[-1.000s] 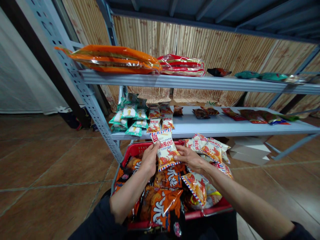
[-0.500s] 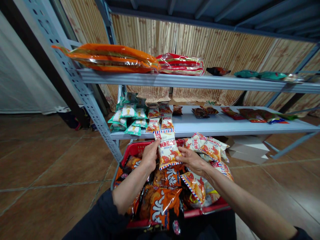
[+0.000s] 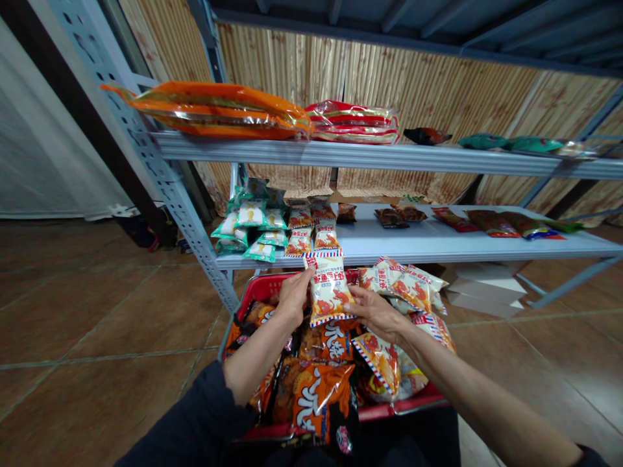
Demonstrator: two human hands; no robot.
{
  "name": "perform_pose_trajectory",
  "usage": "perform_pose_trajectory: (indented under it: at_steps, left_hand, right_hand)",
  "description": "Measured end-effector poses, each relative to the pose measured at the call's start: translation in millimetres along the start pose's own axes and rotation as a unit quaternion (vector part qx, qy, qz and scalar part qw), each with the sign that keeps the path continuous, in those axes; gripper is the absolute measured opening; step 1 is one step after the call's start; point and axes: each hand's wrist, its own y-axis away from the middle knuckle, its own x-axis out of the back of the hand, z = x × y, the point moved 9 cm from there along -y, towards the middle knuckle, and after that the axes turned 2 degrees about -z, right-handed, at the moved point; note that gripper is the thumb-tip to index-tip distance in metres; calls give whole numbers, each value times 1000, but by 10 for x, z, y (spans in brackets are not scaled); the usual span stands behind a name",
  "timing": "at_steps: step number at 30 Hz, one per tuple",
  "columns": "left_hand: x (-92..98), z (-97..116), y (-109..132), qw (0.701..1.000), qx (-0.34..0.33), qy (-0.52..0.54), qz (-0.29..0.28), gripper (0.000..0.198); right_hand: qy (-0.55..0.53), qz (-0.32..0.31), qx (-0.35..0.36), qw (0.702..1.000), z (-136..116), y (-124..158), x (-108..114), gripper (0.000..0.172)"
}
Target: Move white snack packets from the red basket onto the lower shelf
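I stood at a gray metal shelf rack (image 3: 160, 178) with a big orange bag (image 3: 209, 111) up on its top shelf. A red basket (image 3: 265, 285) sat just below the lower shelf (image 3: 428, 245), full of orange snack bags (image 3: 321, 395). Both my arms reached out over it. My left hand (image 3: 294, 299) and my right hand (image 3: 372, 312) held a white snack packet (image 3: 329, 293) between them, above the basket. The packet had just moved: it stood up straighter than a moment ago. Its top was right by the front edge of the lower shelf, just under a stack of the same packets (image 3: 326, 239). My left fingers (image 3: 305, 280) pressed on its left side. My right fingers (image 3: 350, 298) were only partly closed and pinched its right side.
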Motion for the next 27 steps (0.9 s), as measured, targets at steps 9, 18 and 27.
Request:
perform_pose_trajectory:
  at_steps: [9, 18, 27]
  left_hand:
    - [-158, -59, 28, 995, 14, -18, -101, 37]
    - [-170, 27, 7, 998, -33, 34, -33, 34]
    - [-153, -19, -46, 999, -27, 32, -13, 34]
  right_hand:
    - [-1, 41, 4, 999, -49, 8, 70, 53]
    - [-150, 163, -57, 973, 242, 31, 178, 28]
    - [-180, 194, -61, 962, 268, 29, 30, 17]
